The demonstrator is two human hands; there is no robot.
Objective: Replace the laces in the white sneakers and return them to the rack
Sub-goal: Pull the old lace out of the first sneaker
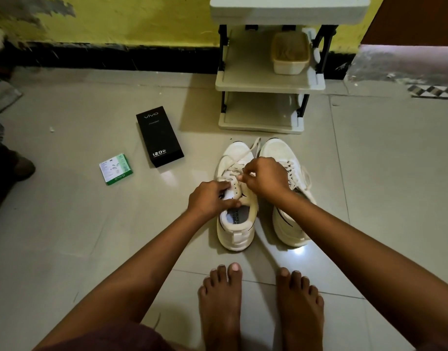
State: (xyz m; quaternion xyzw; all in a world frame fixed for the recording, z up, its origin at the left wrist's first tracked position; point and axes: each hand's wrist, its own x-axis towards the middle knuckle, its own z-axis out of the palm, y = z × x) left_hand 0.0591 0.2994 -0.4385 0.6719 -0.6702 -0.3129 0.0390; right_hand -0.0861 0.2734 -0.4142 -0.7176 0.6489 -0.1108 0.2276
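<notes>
Two white sneakers stand side by side on the tiled floor, toes toward the rack. On the left sneaker (pixel 235 229), my left hand (pixel 210 197) grips the tongue and upper eyelet edge. My right hand (pixel 264 177) pinches the white lace (pixel 245 154) just above the eyelets; loose lace runs toward the toe. The right sneaker (pixel 281 153) is laced, and my right wrist hides part of it. The white shoe rack (pixel 268 86) stands directly behind the shoes.
A cream lidded container (pixel 290 53) sits on the rack's middle shelf. A black phone box (pixel 159 136) and a small green-and-white box (pixel 116 169) lie on the floor to the left. My bare feet (pixel 260 307) are just in front of the sneakers.
</notes>
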